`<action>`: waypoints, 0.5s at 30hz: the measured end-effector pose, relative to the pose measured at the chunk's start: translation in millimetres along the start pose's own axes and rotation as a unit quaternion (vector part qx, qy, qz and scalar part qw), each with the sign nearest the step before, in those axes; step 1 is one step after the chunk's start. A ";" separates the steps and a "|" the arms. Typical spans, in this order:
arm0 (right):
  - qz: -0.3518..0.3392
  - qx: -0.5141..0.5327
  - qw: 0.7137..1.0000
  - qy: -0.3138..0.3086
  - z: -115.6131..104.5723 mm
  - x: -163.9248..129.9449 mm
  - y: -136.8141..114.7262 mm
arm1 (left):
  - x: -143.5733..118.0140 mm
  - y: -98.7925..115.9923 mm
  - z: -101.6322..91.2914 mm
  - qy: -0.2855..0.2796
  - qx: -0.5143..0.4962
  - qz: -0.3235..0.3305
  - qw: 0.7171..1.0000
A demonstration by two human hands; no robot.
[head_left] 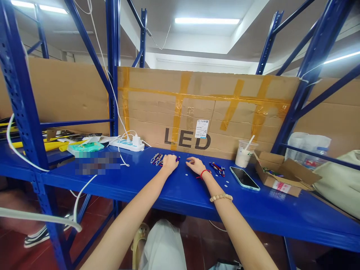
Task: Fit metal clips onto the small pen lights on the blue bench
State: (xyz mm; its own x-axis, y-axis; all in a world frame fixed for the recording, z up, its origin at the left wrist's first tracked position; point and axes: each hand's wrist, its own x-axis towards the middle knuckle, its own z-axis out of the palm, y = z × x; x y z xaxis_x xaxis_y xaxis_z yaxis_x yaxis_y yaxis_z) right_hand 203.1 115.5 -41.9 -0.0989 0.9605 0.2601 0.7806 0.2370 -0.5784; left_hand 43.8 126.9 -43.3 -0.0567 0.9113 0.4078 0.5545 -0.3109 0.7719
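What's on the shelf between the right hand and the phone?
In the head view, a small pile of red-and-blue keychain items lies between the right hand and the phone.

blue shelf (180, 187); small keychain tools (156, 159) left-centre; more keychain tools (217, 168) right-centre; phone (244, 177) | plastic cup (244, 153); open cardboard box (284, 173) right | power strip (126, 144); teal packet (86, 149) left

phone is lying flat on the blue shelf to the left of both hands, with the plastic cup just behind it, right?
Not quite: the head view shows the phone lying flat on the blue shelf to the right of both hands, beyond the right hand, not left of the left hand. The plastic cup does stand just behind it.
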 end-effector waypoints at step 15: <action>0.259 -0.214 0.935 0.113 -10.0 -3.4 12.4 | 0.2 -0.2 -20.9 0.049 0.154 0.014 0.987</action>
State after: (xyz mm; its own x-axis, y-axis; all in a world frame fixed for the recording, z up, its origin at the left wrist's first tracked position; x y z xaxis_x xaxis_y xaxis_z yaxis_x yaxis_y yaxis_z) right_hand 219.3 113.7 -42.2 0.4553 0.8638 0.2158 0.8683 -0.3773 -0.3219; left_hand 26.4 121.5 -33.2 -0.1086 0.8682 0.4841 0.7818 -0.2262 0.5810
